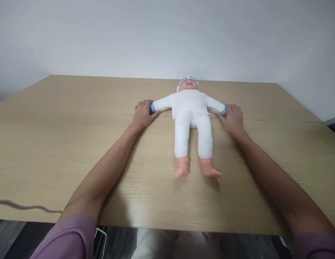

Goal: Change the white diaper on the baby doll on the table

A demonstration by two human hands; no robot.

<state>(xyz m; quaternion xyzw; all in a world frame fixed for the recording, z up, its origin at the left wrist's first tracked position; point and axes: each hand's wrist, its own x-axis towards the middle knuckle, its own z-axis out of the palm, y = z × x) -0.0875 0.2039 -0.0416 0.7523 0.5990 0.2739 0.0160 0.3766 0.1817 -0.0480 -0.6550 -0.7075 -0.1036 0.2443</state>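
Centrally, a doll [190, 102] was found laid on its back on the bench [75, 151], with its head directed toward the far edge and its bare feet [182, 167] toward the near edge. It was dressed in a white top and white trousers [205, 138], and its head was covered by a white cap [181, 84] marked with blue lettering. Both arms were spread outward, and the legs were set slightly apart. One blue cuff [153, 107] was held by the left hand [144, 114], its thumb placed on the near side and its fingers curled beyond. The opposite cuff was held likewise by the right hand [231, 117]; what was gripped inside the palms could not be determined. Both forearms were extended over the bench, and purple sleeves [70, 239] were noted at the elbows. Near the left elbow, a cable [27, 207] was observed lying along the bench. Beyond the far edge, a pale wall [167, 39] was seen.
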